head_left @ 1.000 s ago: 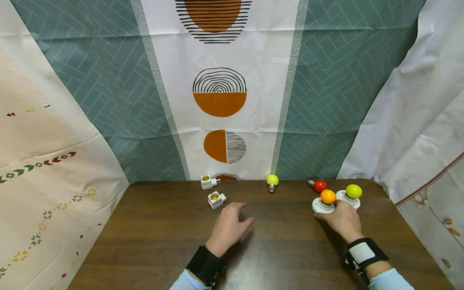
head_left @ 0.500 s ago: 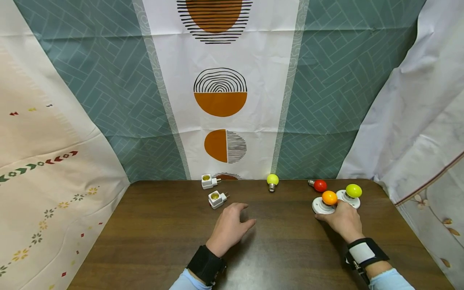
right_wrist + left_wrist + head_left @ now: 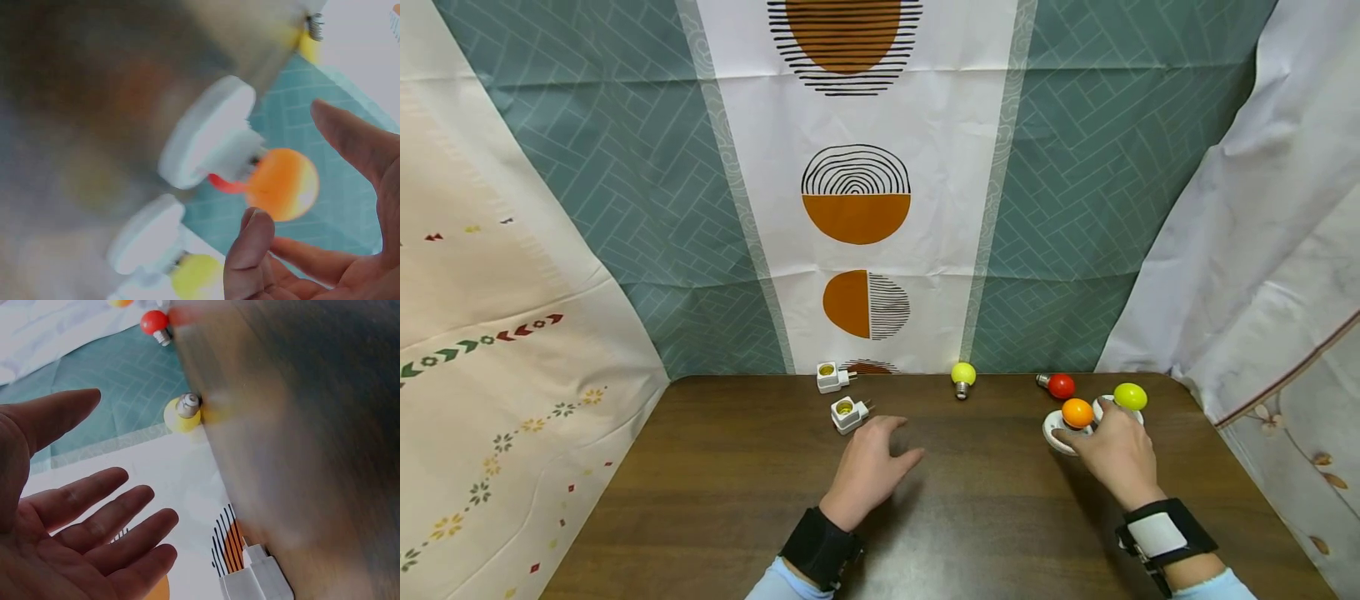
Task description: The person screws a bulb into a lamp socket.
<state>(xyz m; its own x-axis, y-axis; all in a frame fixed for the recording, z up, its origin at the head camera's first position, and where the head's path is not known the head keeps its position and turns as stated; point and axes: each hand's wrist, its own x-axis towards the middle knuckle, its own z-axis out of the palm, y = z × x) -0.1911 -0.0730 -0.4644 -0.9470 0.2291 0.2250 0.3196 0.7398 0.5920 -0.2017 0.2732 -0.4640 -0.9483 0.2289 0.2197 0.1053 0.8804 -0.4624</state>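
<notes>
My right hand (image 3: 1116,454) hovers at the orange bulb (image 3: 1077,413), which stands in a white round lamp holder (image 3: 206,134). In the right wrist view, thumb and fingers are spread on either side of that bulb, with a gap at the thumb. Just behind the hand, a yellow-green bulb (image 3: 1130,397) sits in a second white lamp holder (image 3: 147,237). My left hand (image 3: 872,471) is held over the table, fingers loose and holding nothing. Nearest to it is a white plug-in bulb socket (image 3: 847,414).
Another white plug-in socket (image 3: 831,377) lies at the table's back edge. A loose yellow bulb (image 3: 963,379) and a red bulb (image 3: 1061,386) lie farther right along that edge. Patterned cloth (image 3: 1052,167) hangs behind the brown wooden table (image 3: 715,492).
My right hand has loosened from the orange bulb's lamp holder and risen slightly, its fingers now higher around the bulb. The left hand has barely shifted.
</notes>
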